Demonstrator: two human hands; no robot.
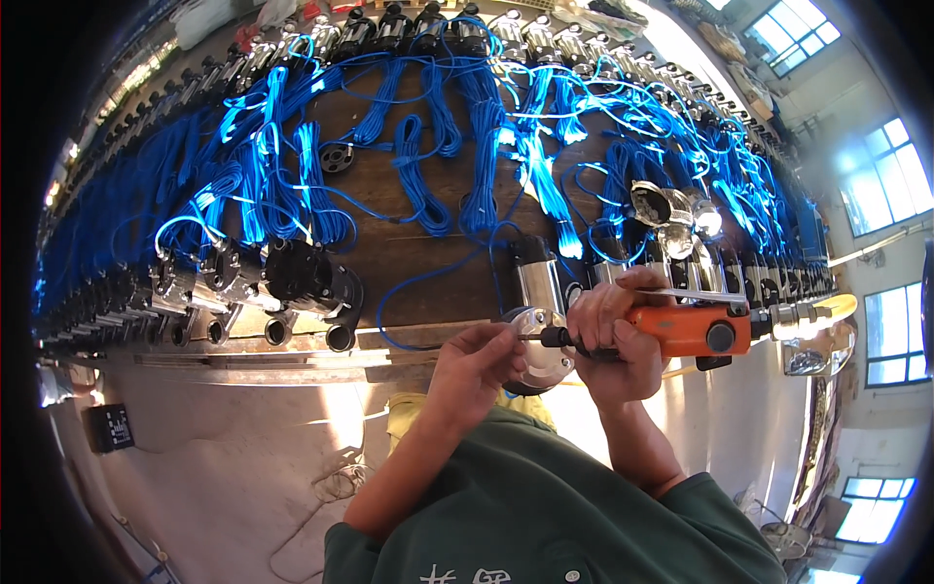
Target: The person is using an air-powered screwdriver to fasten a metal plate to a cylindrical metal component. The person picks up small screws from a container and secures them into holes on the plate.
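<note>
My right hand [618, 341] is wrapped round an orange air screwdriver [681, 332] with a long lever on top; it lies level, its bit pointing left. At the bit's tip, my left hand [473, 374] pinches with thumb and forefinger; whatever sits between those fingertips is too small to make out. Just behind and between both hands stands a pump-like steel cylinder [541, 284] with a black top. Its round metal end [547, 375], at the bench's near edge, is partly covered by my hands. A yellow air hose [835, 308] runs from the tool's right end.
Bundles of blue cable [420, 180] lie across the brown bench [384, 255]. Rows of steel cylinders with black fittings [304, 277] line its near and far edges. An open metal casting [662, 206] rests to the right. Below are a floor cord [341, 479] and a black box [109, 428].
</note>
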